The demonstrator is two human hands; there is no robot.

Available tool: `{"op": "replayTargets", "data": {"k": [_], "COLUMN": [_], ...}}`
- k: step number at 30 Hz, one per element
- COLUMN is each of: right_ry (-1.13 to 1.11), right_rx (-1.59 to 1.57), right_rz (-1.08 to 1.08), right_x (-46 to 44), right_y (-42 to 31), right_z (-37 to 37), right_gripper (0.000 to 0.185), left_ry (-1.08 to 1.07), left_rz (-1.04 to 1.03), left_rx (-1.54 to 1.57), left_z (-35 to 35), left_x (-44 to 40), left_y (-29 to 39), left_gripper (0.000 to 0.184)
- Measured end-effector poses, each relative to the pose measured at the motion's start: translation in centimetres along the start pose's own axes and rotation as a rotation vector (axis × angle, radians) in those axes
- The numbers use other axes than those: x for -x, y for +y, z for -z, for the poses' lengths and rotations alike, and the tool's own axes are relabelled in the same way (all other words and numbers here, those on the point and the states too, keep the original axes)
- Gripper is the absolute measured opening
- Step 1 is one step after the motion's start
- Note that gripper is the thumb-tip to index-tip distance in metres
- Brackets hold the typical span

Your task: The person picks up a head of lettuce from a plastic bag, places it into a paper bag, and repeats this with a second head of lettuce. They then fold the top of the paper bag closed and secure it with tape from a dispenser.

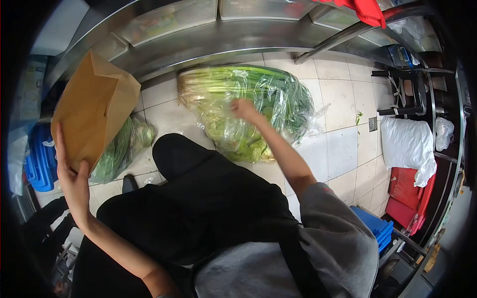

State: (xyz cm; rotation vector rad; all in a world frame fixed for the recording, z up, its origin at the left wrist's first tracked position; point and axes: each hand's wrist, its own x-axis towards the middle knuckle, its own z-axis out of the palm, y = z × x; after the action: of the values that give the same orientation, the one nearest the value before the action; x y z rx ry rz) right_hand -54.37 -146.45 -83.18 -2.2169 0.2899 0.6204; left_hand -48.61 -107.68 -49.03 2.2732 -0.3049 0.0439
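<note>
At the left, my left hand (74, 174) grips the lower edge of an open brown paper bag (107, 94), thumb inside and fingers along the outside. My right hand (242, 108) is closed over a large clear plastic bag of long green onions (238, 79) on the tiled floor; what its fingers pinch, if anything, is too small to make out. Pale leafy greens (238, 144) show through the plastic nearer to me. Below the paper bag lies another clear bag of green vegetables (119, 151).
A steel shelf (198, 54) with plastic bins runs along the far side. At the right are a white bag (407, 144), a red box (405, 193) and blue crates (375, 226). A blue basket (39, 159) stands at the left, near another person's dark-clad legs (44, 223).
</note>
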Motion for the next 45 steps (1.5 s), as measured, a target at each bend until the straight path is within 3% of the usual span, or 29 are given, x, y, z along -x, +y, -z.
{"op": "replayTargets", "data": {"k": [2, 4, 7, 12, 15, 18, 19, 21, 23, 25, 27, 28, 30, 31, 32, 35, 37, 38, 39, 41, 44, 45], "right_ry": [0.126, 0.255, 0.063, 0.055, 0.046, 0.018, -0.007, -0.119, -0.125, 0.045, -0.201, -0.342, -0.511, -0.424, -0.334, -0.372, -0.424, -0.502, -0.45, -0.096, -0.113, -0.147], "right_rx": [0.413, 0.348, -0.055, 0.28, 0.358, 0.024, -0.243, -0.866, -0.907, -0.3, 0.406, 0.631, 0.87, 0.917, 0.962, 0.933, 0.749, 0.65, 0.367, 0.237, -0.011, -0.031], "right_rz": [0.306, 0.665, 0.289, -0.204, -0.207, 0.153, 0.208, 0.229, 0.224, 0.26, 0.24, 0.098, -0.208, -0.26, -0.311, -0.261, 0.251, 0.311, 0.36, 1.104, 1.045, 0.891], "right_x": [1.6, 2.0, 0.0, 5.9, 5.3, -1.5, -2.8, -2.0, -2.3, -4.4, -5.7, -5.6, -2.6, -1.6, -0.9, -1.8, -0.4, -3.0, -5.5, -6.3, -5.6, -6.6], "right_y": [-3.7, -7.6, -10.4, -10.5, -3.6, -2.7, -4.9, -11.7, -14.3, -13.2, -7.4, -3.8, -1.2, 0.9, 1.8, 1.0, -4.6, -6.4, -7.7, -11.6, -13.3, -11.8], "right_z": [-4.7, -8.2, -10.9, -0.2, -3.8, -6.9, -6.4, -3.1, -1.1, -1.5, -3.3, -3.6, -1.3, -1.1, -0.9, -1.8, -0.7, -2.2, -4.7, -7.1, -7.4, -7.4], "right_gripper": [0.041, 0.039, 0.04, 0.043, 0.041, 0.042, 0.037, 0.03, 0.028, 0.027, 0.028, 0.031, 0.032, 0.032, 0.032, 0.036, 0.065, 0.075, 0.07, 0.065, 0.028, 0.024], "left_ry": [-0.006, -0.005, -0.005, -0.01, -0.016, -0.014, -0.014, -0.011, -0.001, -0.003, 0.01, 0.016, 0.011, 0.007, 0.002, -0.001, 0.008, 0.015, 0.008, 0.004, 0.01, 0.006], "left_rz": [-0.018, -0.026, -0.027, 0.004, 0.047, 0.02, 0.005, 0.002, -0.033, -0.088, -0.083, -0.079, -0.035, -0.029, -0.025, -0.011, -0.061, -0.088, -0.068, -0.042, -0.057, -0.05], "left_rx": [-0.027, -0.028, 0.01, -0.001, 0.042, 0.06, 0.068, 0.06, 0.015, -0.077, -0.096, -0.103, -0.023, 0.005, 0.032, 0.02, -0.03, -0.055, -0.026, 0.037, 0.008, 0.015], "left_z": [-0.4, -0.6, -0.8, 0.0, 0.1, -0.2, -0.4, -0.7, -0.7, -0.4, -0.3, -0.3, -0.1, 0.0, 0.0, 0.0, -0.4, -0.6, -0.7, -1.1, -1.4, -1.3], "left_x": [-0.1, -0.2, -0.2, 0.3, 0.6, 0.3, 0.4, 0.6, 0.3, 0.2, 0.3, 0.4, 0.5, 0.5, 0.4, 0.1, 0.0, -0.2, -0.1, -0.4, -0.5, -0.5], "left_y": [0.4, 0.6, 0.9, 0.5, 0.5, 0.8, 0.9, 0.9, 0.9, 0.6, 0.9, 1.0, 0.7, 0.6, 0.6, 0.9, 1.2, 1.4, 1.6, 2.0, 2.4, 2.3], "left_gripper": [0.082, 0.083, 0.082, 0.082, 0.082, 0.082, 0.082, 0.082, 0.082, 0.082, 0.082, 0.083, 0.083, 0.083, 0.084, 0.084, 0.085, 0.085, 0.085, 0.085, 0.085, 0.085]}}
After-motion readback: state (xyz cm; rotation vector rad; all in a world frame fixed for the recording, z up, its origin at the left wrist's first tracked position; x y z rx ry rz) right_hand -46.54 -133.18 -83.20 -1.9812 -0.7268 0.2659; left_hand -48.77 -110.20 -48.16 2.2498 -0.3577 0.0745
